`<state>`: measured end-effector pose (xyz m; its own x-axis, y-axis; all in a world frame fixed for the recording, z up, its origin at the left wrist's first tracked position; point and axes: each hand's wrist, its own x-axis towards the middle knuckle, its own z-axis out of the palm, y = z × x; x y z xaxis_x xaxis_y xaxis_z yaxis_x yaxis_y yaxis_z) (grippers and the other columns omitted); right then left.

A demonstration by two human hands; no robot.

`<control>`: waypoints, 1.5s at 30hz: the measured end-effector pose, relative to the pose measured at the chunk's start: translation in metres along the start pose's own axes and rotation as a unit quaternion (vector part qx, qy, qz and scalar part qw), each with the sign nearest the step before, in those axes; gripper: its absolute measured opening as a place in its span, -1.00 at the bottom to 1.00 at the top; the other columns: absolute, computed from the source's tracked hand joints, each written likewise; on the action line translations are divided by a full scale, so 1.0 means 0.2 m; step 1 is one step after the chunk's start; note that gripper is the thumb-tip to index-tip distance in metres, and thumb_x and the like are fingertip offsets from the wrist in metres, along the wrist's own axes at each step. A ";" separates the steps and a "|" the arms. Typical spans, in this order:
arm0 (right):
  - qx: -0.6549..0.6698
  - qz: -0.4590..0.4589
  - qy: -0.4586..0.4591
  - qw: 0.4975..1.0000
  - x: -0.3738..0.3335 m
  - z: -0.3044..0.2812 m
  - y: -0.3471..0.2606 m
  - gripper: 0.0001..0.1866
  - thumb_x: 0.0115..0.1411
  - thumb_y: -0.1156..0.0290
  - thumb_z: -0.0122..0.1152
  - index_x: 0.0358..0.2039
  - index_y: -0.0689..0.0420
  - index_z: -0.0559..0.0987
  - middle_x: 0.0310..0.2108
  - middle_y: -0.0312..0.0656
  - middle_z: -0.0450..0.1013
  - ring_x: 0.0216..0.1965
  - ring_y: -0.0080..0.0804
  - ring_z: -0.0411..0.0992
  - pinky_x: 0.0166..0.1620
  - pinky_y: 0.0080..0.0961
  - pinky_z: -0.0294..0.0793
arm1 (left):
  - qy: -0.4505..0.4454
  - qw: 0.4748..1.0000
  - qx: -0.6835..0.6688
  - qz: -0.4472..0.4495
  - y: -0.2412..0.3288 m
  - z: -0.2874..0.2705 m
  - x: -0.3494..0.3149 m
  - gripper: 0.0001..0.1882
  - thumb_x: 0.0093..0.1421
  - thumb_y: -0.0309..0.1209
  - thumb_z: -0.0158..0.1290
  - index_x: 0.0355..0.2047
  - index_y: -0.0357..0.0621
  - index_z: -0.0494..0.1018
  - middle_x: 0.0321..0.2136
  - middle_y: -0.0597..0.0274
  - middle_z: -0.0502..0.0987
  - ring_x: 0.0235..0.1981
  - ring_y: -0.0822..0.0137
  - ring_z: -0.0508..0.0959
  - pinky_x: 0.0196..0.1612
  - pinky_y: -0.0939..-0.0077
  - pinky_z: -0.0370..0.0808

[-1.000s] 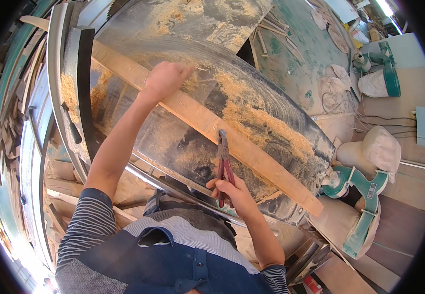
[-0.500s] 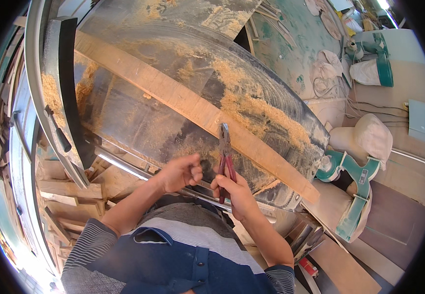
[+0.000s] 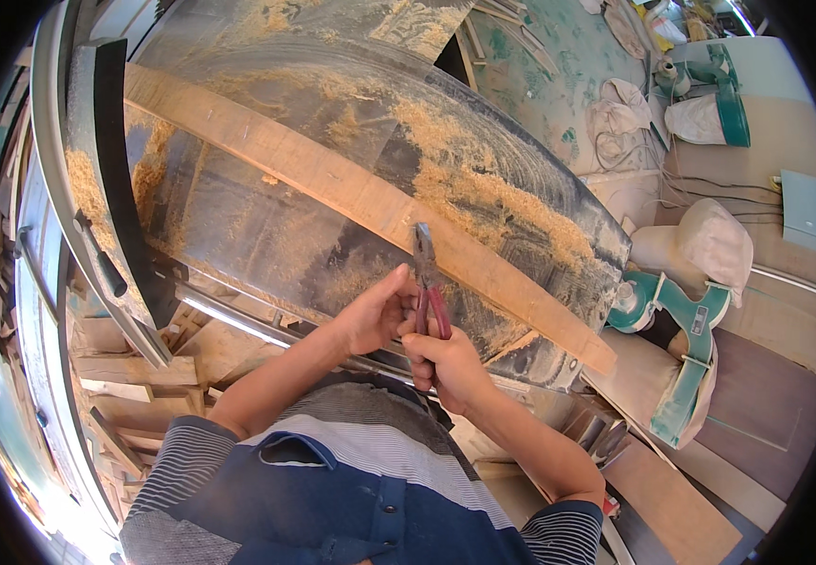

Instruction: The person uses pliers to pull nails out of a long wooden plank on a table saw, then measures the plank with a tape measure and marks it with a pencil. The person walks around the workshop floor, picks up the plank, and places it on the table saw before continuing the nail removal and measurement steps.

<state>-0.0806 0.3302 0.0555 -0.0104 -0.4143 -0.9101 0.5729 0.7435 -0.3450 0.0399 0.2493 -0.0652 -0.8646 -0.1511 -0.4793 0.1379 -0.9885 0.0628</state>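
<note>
A pair of pliers (image 3: pixel 437 306) with red handles and a metal head points away from me, its jaws over the edge of a long wooden board (image 3: pixel 347 184). My right hand (image 3: pixel 455 370) is closed round the lower handles. From the left, my left hand (image 3: pixel 377 311) meets the pliers just below the head, thumb beside the metal and fingers curled against the handles. Whether a small piece sits between those fingers is hidden. The board lies diagonally across a dark, sawdust-covered machine table (image 3: pixel 276 240).
Loose sawdust (image 3: pixel 492 202) lies beyond the board. At left stands a curved machine part with a black band (image 3: pixel 118 141). Wood offcuts (image 3: pixel 135 370) are stacked below it. Green machinery (image 3: pixel 686 363) with cloth bags stands to the right, and cables run along the floor.
My left hand has moved right and up to the pliers, from a spot apart from them. My right hand still grips the pliers. The view has shifted slightly.
</note>
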 end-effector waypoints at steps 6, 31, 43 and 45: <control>0.055 0.012 -0.037 0.998 0.02 0.01 0.03 -0.81 0.14 0.52 0.21 -0.42 0.02 0.35 -0.60 -0.44 0.20 -0.65 -0.66 0.13 -0.61 -0.58 0.06 | -0.096 0.991 0.090 0.031 -0.03 0.09 0.08 -0.47 0.13 0.04 0.32 -0.07 -0.05 0.51 -0.19 0.24 0.49 -0.24 0.38 0.44 -0.11 0.47 0.43; 0.320 0.078 -0.495 0.804 0.37 -0.22 0.26 -0.75 -0.04 0.54 0.18 -0.33 0.07 0.35 -0.53 -0.43 0.12 -0.58 -0.62 0.09 -0.51 -0.62 0.11 | 0.327 0.854 0.404 -0.014 0.06 0.51 0.00 -0.69 0.10 -0.23 0.34 -0.51 -0.18 0.50 -0.59 0.36 0.47 -0.60 0.53 0.40 -0.56 0.55 0.32; 0.368 -0.040 -0.709 0.600 0.55 -0.25 0.27 -0.61 -0.13 0.39 0.34 -0.32 0.25 0.40 -0.71 -0.33 0.10 -0.77 -0.48 0.03 -0.67 -0.46 -0.02 | 0.233 0.772 0.588 0.061 -0.01 0.71 -0.06 -0.52 0.27 -0.03 0.17 -0.47 -0.28 0.53 -0.60 0.21 0.55 -0.60 0.43 0.47 -0.48 0.40 0.45; 0.296 -0.032 -0.642 0.707 0.48 -0.33 0.20 -0.67 -0.11 0.34 0.37 -0.48 0.23 0.38 -0.74 -0.32 0.15 -0.78 -0.48 0.10 -0.69 -0.44 0.04 | 0.192 0.752 0.618 0.123 0.01 0.68 -0.11 -0.53 0.37 -0.02 0.05 -0.34 -0.26 0.55 -0.49 0.26 0.57 -0.49 0.46 0.48 -0.37 0.47 0.43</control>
<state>-0.1123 0.3539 -0.0615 0.4823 -0.8546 0.1925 0.8516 0.5089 0.1254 -0.0073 0.2497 0.0639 -0.6500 -0.5511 -0.5233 -0.4894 -0.2233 0.8430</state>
